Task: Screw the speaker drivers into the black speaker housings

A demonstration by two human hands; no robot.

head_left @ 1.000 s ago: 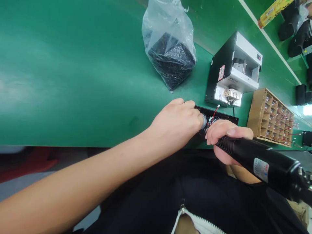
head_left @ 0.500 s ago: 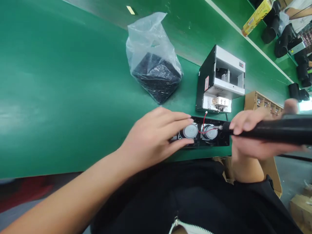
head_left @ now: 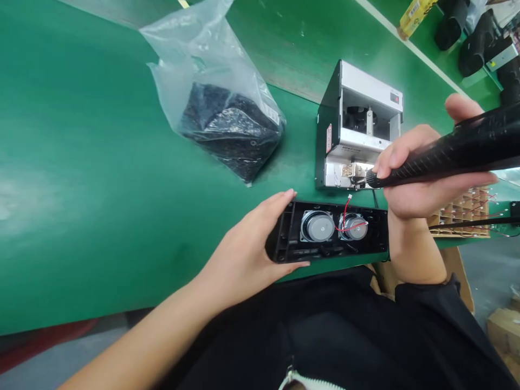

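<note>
On the green bench lies a black speaker housing point(head_left: 325, 252), open side up, with two round speaker drivers point(head_left: 320, 226) set in it. A red wire point(head_left: 346, 208) with a small white plug sticks up between the drivers. My left hand point(head_left: 247, 244) grips the housing's left end, fingers on the far edge and thumb along the near one. My right hand point(head_left: 418, 173) is wrapped round a black electric screwdriver point(head_left: 447, 154). The screwdriver's front end is at the outlet of a silver and black screw feeder point(head_left: 329, 135); its bit is partly hidden there.
A clear plastic bag point(head_left: 231, 119) with a dark item in it lies behind my left hand. Right of my right wrist stands a divided cardboard box point(head_left: 467, 216) with wired parts. A yellow bottle point(head_left: 414, 19) and several black cylindrical items point(head_left: 477, 46) are at the far right.
The screwdriver has moved from over the right driver up to the screw feeder. My left hand has shifted from over the left driver to the housing's left end.
</note>
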